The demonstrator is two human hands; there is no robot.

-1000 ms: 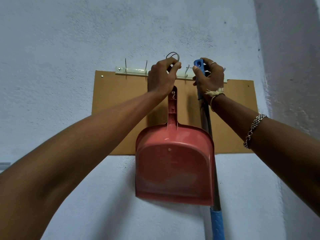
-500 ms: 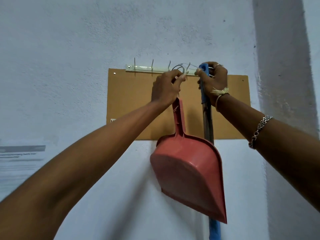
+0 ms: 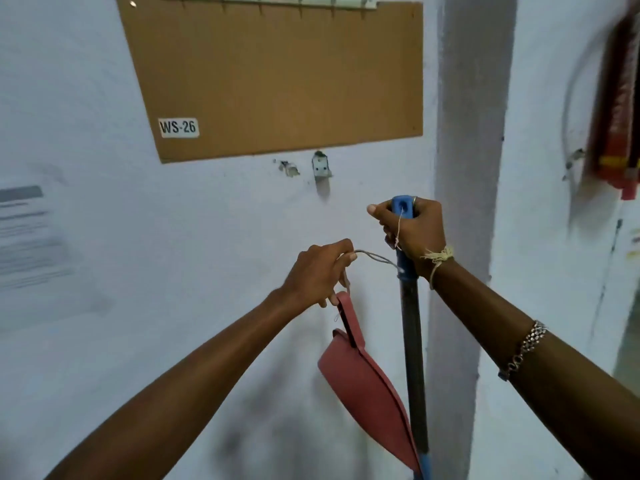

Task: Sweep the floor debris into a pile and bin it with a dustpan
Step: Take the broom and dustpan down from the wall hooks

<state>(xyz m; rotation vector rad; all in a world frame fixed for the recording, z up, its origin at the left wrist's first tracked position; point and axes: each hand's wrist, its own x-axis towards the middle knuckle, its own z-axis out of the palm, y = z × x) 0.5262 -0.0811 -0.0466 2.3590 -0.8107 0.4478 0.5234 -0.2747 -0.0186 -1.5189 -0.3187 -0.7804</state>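
A red dustpan (image 3: 367, 386) hangs tilted below my left hand (image 3: 317, 273), which grips the top of its handle and pinches a grey wire loop (image 3: 375, 258). My right hand (image 3: 414, 232) grips the blue cap of a broom handle (image 3: 412, 341), a dark pole that stands upright just right of the dustpan and runs out of the bottom of the view. A thin string hangs from the hole in the cap. The broom's head is out of view.
A brown board (image 3: 277, 74) labelled WS-26 is fixed to the white wall, with a hook rail (image 3: 277, 0) along its top. A wall corner (image 3: 467, 168) rises right of my hands. Red items (image 3: 620, 116) hang at the far right. A paper notice (image 3: 27, 237) is on the left.
Both hands have come down from the hook rail, with the dustpan and the broom handle off their hooks. The view has dropped, so the board now sits above my hands.
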